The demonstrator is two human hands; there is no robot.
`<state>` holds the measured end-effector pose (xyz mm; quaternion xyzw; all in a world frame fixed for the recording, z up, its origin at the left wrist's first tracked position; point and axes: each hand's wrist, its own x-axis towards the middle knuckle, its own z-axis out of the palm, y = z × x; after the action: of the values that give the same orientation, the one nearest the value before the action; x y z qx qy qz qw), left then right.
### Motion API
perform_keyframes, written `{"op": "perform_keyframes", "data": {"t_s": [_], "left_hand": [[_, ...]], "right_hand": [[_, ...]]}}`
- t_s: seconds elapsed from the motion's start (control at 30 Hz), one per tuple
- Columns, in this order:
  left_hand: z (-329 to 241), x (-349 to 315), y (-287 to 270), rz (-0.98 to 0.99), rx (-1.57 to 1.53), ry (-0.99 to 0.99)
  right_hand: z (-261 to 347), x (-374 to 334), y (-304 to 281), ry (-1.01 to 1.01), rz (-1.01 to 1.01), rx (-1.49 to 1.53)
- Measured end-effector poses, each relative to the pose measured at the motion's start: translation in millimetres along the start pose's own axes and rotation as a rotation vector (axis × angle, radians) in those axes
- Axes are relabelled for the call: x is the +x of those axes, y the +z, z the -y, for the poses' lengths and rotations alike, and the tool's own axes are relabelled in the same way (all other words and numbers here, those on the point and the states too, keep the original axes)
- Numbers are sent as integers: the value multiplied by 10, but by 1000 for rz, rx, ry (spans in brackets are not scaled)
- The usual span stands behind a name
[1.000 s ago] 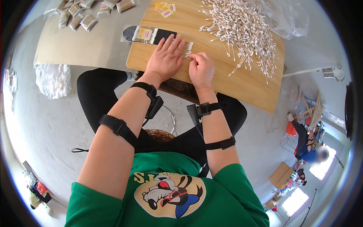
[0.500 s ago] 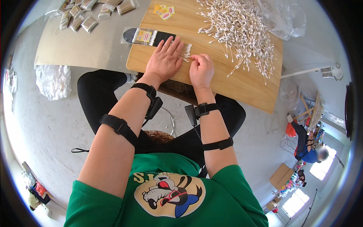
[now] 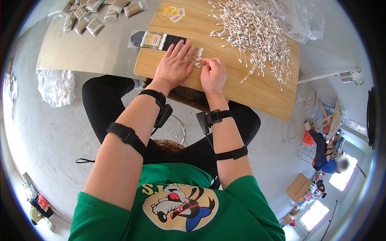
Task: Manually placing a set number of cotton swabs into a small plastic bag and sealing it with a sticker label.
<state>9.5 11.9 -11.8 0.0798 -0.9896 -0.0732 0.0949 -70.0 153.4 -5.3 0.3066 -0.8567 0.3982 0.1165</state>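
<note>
Your left hand (image 3: 173,65) lies flat with fingers spread, pressing on a small row of cotton swabs (image 3: 196,54) near the front left of the wooden board (image 3: 257,90); your right hand (image 3: 213,74) is curled, fingertips pinching at the right end of that same row. Just left of your left hand a flat packet of swabs (image 3: 155,40) overhangs the board's edge; a big loose heap of swabs (image 3: 255,34) sprawls to the right, with crumpled clear plastic (image 3: 299,20) behind it; yellow labels (image 3: 173,12) sit at the far edge. More filled packets (image 3: 94,16) lie on the cardboard sheet (image 3: 80,52) to the left. Your left palm hides most of the row; how many swabs it covers can't be told.
</note>
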Motion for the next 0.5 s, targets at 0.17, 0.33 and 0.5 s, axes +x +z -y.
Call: {"op": "perform_keyframes", "data": {"t_s": [0.17,0.33,0.5], "left_hand": [[-6,9,-24,-1,6,2],[-14,-3,-33,14,-36,0],[-9,-5,-30,1,-26,5]], "right_hand": [[-7,8,6,-16,-2,-23],[-24,-11,-1,-6,28,-22],[43,19,3,21,5,-36]]}}
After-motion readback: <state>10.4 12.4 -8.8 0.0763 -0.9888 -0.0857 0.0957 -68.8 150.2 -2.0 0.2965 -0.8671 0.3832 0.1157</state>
